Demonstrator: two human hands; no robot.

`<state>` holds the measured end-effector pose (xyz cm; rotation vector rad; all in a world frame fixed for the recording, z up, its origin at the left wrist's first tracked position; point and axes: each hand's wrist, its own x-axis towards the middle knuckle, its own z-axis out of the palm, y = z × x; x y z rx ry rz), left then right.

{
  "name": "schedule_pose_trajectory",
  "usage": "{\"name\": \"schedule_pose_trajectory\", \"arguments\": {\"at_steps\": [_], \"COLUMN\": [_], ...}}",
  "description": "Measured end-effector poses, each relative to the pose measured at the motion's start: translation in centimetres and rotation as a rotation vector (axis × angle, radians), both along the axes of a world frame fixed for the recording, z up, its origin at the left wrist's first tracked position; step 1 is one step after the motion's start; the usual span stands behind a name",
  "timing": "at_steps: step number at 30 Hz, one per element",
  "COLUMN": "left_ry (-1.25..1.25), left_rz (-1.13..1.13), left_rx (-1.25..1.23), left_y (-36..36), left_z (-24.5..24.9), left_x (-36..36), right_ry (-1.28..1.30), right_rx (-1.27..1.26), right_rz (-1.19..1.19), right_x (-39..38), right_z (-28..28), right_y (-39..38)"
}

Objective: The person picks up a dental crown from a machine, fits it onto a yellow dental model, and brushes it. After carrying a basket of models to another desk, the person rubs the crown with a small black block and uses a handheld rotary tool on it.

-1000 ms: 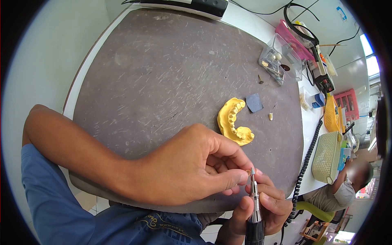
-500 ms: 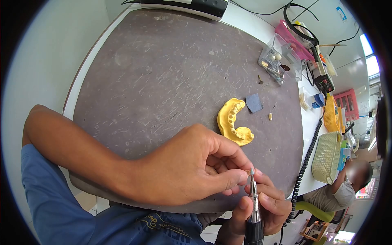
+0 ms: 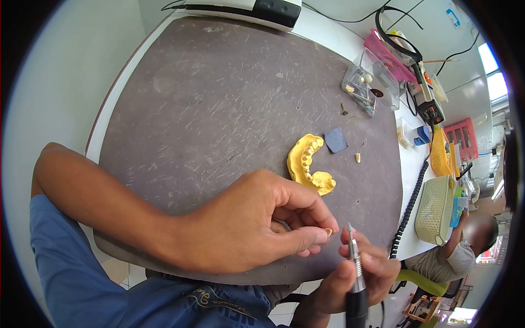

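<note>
Between thumb and index finger, my left hand pinches a small, pale, ring-like piece that looks like a dental crown. My right hand is wrapped round a rotary handpiece, black below and metal above. Its pointed grey tip stands upward, a short gap to the right of the crown. Beyond my left hand lies a yellow dental cast with a curved row of teeth. Close to it are a dark blue-grey abrasive square and a small tooth-shaped piece.
A scratched grey mat covers the table. A small mounted bur lies near a clear box of bits. A coiled black cord runs along the right edge beside a woven basket. Another person sits at far right.
The handpiece in my right hand has moved right and away from the crown, its tip now apart from it. My left hand keeps its pinch. The view has shifted slightly.
</note>
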<state>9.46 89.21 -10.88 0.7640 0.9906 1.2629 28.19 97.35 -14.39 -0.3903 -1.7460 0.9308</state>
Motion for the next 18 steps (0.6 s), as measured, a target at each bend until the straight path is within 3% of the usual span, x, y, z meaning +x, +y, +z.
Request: {"name": "schedule_pose_trajectory", "arguments": {"at_steps": [2,5,8,10,13,14,16,18], "left_ry": [-0.003,0.058,0.217,0.304,0.348,0.354,0.334,0.371], "left_rz": [0.012,0.025,0.026,0.02,0.041,0.042,0.147,0.216], "left_rx": [0.022,0.046,0.116,0.155,0.194,0.189,0.24,0.25], "left_y": [-0.1,-0.3,-0.4,-0.6,-0.7,-0.5,-0.1,0.6], "left_z": [-0.3,-0.1,0.2,0.1,0.5,0.5,0.5,0.6], "left_x": [0.0,-0.2,-0.4,-0.6,-1.1,-1.2,-1.8,-2.7], "right_ry": [-0.015,-0.243,-0.291,-0.323,-0.739,-0.734,-0.896,-0.905], "right_rx": [-0.122,-0.34,-0.567,-0.598,-0.457,-0.461,-0.069,-0.085], "right_rz": [-0.071,0.047,0.133,-0.027,-0.105,-0.099,-0.232,-0.254], "right_x": [0.1,1.7,2.3,2.0,2.0,1.7,1.2,0.1], "right_z": [1.2,3.3,3.6,3.7,4.3,3.9,3.3,4.5], "right_y": [1.3,4.9,8.2,9.6,11.6,12.0,12.6,11.8]}}
